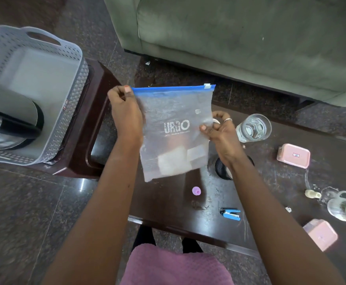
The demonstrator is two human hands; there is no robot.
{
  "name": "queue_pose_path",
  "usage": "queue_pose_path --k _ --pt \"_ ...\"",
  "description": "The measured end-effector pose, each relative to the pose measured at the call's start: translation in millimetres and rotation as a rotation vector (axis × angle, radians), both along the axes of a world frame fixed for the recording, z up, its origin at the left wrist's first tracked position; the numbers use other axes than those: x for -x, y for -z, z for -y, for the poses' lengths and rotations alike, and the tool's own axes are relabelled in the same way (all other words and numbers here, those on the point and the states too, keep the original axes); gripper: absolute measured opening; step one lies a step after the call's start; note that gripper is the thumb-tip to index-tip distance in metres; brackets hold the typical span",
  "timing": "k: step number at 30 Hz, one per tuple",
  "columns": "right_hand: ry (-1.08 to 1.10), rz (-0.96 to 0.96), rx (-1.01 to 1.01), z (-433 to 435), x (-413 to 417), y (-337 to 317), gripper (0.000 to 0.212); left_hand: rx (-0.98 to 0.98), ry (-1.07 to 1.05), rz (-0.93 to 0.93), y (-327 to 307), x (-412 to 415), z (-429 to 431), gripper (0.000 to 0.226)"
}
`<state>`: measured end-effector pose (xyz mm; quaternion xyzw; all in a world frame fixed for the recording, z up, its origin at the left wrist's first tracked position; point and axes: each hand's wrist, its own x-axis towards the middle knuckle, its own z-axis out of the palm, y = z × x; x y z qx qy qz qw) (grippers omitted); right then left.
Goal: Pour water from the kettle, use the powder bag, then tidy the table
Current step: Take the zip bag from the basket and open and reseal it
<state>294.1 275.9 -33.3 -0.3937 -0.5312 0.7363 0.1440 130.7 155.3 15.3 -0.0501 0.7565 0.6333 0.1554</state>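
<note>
The left hand (125,112) and right hand (219,131) pinch a frosted zip bag (174,112), contents indistinct; left of it, the kettle (14,105) sits cropped.

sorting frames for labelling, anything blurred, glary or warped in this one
Head view: the kettle and basket at the left edge are smeared by blur; the powder bag is soft at its lower end, print readable; the glass is fairly sharp; a small glare streak lies on the floor; wide-angle bends the sofa edge.

Pink box (293,155) right of right hand (221,134); second pink box (320,234) nearer the body. Blue stapler (230,214), purple cap (196,190) nearer than that hand. Green sofa (250,38) well beyond it.
</note>
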Motion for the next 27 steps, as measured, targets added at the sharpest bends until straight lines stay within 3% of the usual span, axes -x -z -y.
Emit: queue_pose_path --k 1,3,5,8,12,16,20,27 --pt "0.052 0.004 -0.007 2 1 1 0.038 0.036 0.068 0.099 6 4 4 0.017" --pt "0.131 -0.015 -0.007 2 3 2 0.04 0.119 0.256 0.342 16 8 15 0.049" --pt "0.186 -0.026 -0.01 0 6 1 0.039 0.175 0.42 0.46 25 5 25 0.065" --pt "0.197 0.041 -0.071 -8 9 -3 0.031 0.109 0.505 0.359 34 -4 32 0.069" --pt "0.062 0.085 -0.148 -11 11 -5 0.033 0.105 0.467 0.062 40 -4 32 0.047" --pt "0.009 0.093 -0.212 -12 18 -9 0.04 0.046 0.48 0.001 35 4 34 0.042" --pt "-0.023 0.103 -0.263 -14 29 -13 0.034 -0.132 0.3 0.047 28 15 37 0.016" --pt "-0.108 0.165 -0.385 -18 47 -17 0.035 -0.058 0.385 -0.107 34 41 43 0.038"
